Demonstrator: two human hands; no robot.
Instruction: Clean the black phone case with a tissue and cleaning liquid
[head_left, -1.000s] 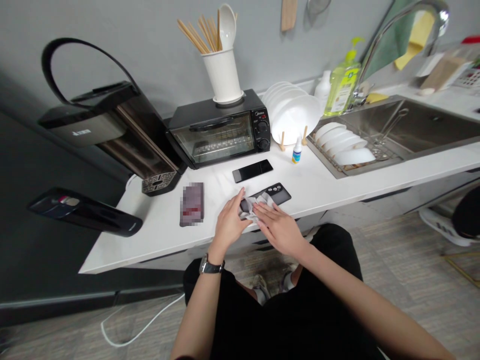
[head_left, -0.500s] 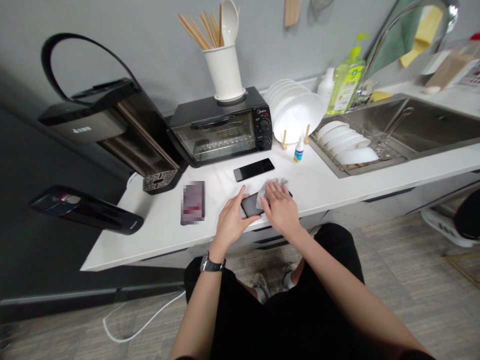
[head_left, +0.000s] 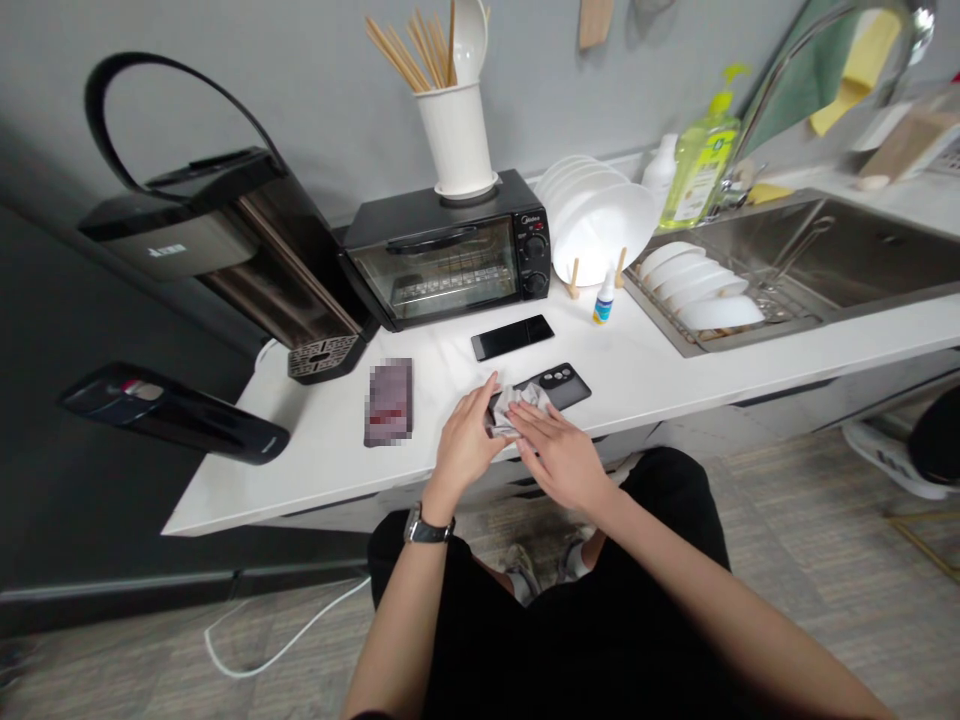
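Observation:
A black phone case (head_left: 576, 389) lies flat near the counter's front edge, with several pale round camera openings at its right end. Whether a phone sits inside it I cannot tell. My left hand (head_left: 466, 440) holds its left end between thumb and fingers. With fingers together, my right hand (head_left: 559, 455) presses a crumpled grey cloth (head_left: 517, 408) onto the case's left half, which the cloth and fingers partly hide. Just behind lies a black phone (head_left: 513, 338), screen up. A small spray bottle (head_left: 603, 300) with a blue and yellow label stands to the right.
Left of my hands lies a blurred purplish packet (head_left: 389, 402). A dark flask-like object (head_left: 176, 415) and a black drinks machine (head_left: 247, 250) stand at the left. Behind are a toaster oven (head_left: 450, 260) and racked white plates (head_left: 600, 230); a sink (head_left: 847, 250) is at the right.
My right hand and the cloth have slid left along the case, from its right end to its left half. The camera openings now show. My left hand stays at the left end.

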